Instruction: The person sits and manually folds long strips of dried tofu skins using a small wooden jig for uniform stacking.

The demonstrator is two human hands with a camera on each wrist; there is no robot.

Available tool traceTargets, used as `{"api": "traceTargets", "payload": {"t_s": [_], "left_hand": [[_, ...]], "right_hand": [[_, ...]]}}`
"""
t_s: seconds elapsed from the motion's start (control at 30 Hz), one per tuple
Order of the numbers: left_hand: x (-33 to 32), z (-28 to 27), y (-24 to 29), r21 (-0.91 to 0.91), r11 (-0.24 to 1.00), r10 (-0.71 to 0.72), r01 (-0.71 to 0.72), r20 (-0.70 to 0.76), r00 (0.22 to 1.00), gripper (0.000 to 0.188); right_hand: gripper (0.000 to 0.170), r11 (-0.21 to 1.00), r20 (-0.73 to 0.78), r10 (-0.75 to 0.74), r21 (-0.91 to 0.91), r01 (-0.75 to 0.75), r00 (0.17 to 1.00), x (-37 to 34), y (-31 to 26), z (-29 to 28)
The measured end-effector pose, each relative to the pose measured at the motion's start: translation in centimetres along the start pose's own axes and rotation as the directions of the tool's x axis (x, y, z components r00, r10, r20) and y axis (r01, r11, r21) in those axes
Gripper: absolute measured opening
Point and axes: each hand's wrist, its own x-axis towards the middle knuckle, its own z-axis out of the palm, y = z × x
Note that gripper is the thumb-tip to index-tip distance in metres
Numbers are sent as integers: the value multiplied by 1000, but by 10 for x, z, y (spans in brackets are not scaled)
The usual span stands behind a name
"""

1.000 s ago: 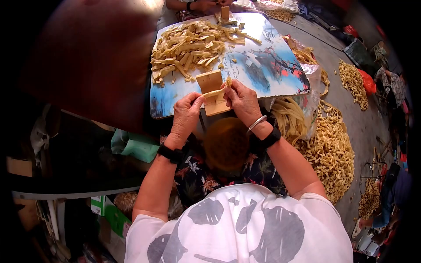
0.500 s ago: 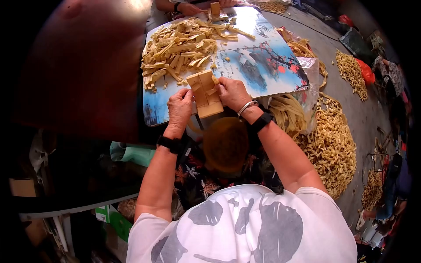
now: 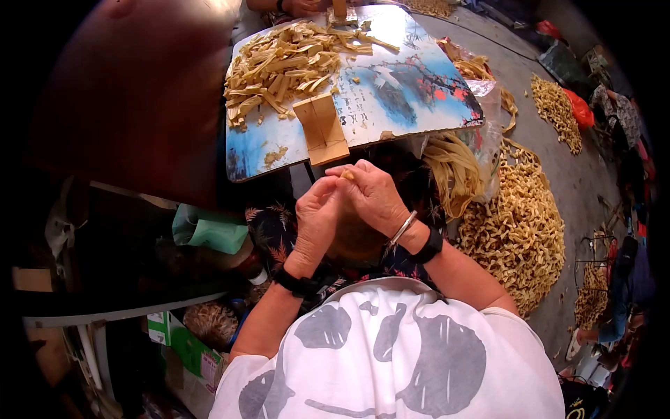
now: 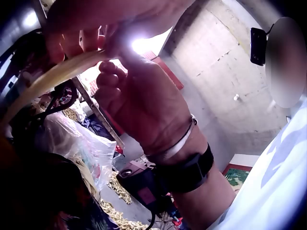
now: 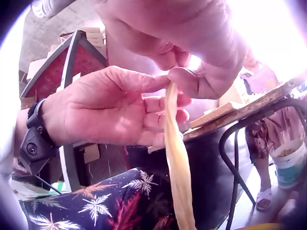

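Note:
Both hands meet just in front of the table edge. My left hand (image 3: 317, 213) and right hand (image 3: 373, 195) pinch one soft, pale yellow strip (image 5: 177, 163) at its upper end. In the right wrist view its long tail hangs down from the fingertips, and the left hand's other fingers are loosely bent behind it. A small yellow lump (image 3: 347, 174) shows at the right fingertips in the head view. Beyond the hands, an L-shaped wooden stand (image 3: 321, 129) sits at the table's near edge, touched by neither hand.
The painted table (image 3: 426, 115) bears a heap of short yellow strips (image 3: 286, 66). Long strips (image 3: 450, 171) hang at its right, beside a big pile of knotted yellow pieces (image 3: 516, 237). A brownish basin (image 3: 352, 241) is between the legs. Another person's hand (image 3: 301, 7) is across the table.
Both hands have moved from the wooden stand down towards the lap and come together. The strip earlier stretched across the stand; now it hangs from the fingertips.

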Motion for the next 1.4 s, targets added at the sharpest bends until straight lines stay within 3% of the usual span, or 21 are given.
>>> {"api": "traceTargets", "payload": {"t_s": [0.1, 0.13, 0.17, 0.23, 0.27, 0.3, 0.37, 0.43, 0.47, 0.5, 0.53, 0.6, 0.67, 0.73, 0.83, 0.87, 0.97, 1.07, 1.17, 1.27, 1.4], "left_hand": [[-18, -3, -18, 104, 986, -117, 132, -145, 983, 16], [-23, -14, -28, -96, 892, -449, 442, -80, 890, 17], [-29, -16, -22, -298, 781, -566, 549, 36, 824, 17], [-41, -14, -7, -588, 391, -680, 708, 334, 653, 18], [-44, -10, -17, -704, 344, -619, 622, 329, 714, 16], [-43, -12, -25, -645, 437, -605, 627, 305, 735, 16], [-43, -19, -36, -504, 593, -588, 628, 263, 765, 18], [-43, -9, -27, -406, 729, -543, 551, 148, 827, 21], [-43, -8, -30, -294, 808, -505, 511, 103, 857, 19], [-44, -7, -33, -174, 870, -458, 462, 67, 887, 19], [-47, -7, -33, 59, 942, -333, 332, 25, 942, 18], [-51, -6, -29, 504, 864, -54, 21, 52, 997, 17], [-52, -4, -19, 622, 757, 81, -199, 213, 974, 17], [-52, -2, -12, 608, 696, 213, -383, 334, 918, 19], [-54, 9, 4, 631, 633, 353, -448, 279, 893, 21], [-52, 10, 3, 635, 603, 419, -484, 265, 869, 22], [-54, 10, 6, 700, 544, 427, -462, 244, 871, 22], [-53, 10, 4, 754, 491, 415, -436, 238, 878, 23], [-51, 10, 4, 701, 602, 349, -383, 201, 915, 25], [-53, 12, 3, 668, 625, 350, -405, 224, 910, 27], [-55, 11, -3, 682, 601, 398, -417, 197, 896, 28]], "right_hand": [[11, 997, -135, -27, 69, 36, 990, -13, -3, 9], [7, 998, -146, -60, 27, 65, 987, -19, -6, 10], [7, 994, -116, -111, 2, 112, 987, -26, -11, 10], [11, 988, 0, -157, 8, 157, 988, -45, -21, 12], [15, 985, 91, -172, -4, 173, 981, -56, -26, 9], [14, 969, 61, -249, 19, 248, 967, -64, -28, 13], [10, 971, 106, -231, 88, 223, 967, -83, -26, 16], [7, 979, 172, -29, 203, -7, 985, -94, -27, 11], [7, 960, 211, 66, 254, -120, 975, -97, -27, 8], [7, 961, 142, 120, 231, -151, 983, -99, -22, 8], [7, 991, 30, 39, 125, -43, 999, -97, -16, 8], [13, 982, -150, -184, -58, 178, 971, -90, -2, 8], [17, 985, -147, 92, 158, -69, 985, -94, -3, 11], [23, 865, -57, 357, 397, -307, 932, -91, -3, 11], [21, 610, 204, 661, 415, -675, 722, -82, 6, 10], [22, 594, 250, 659, 407, -694, 710, -81, 8, 12], [25, 716, 94, 584, 410, -566, 807, -82, 4, 17], [26, 800, 71, 470, 386, -459, 880, -82, -3, 9], [24, 908, 7, 306, 300, -294, 952, -89, 0, 12], [20, 916, 25, 327, 240, -323, 945, -89, -6, 5], [25, 983, 1, 183, -12, -183, 983, -93, 4, 13]]}}
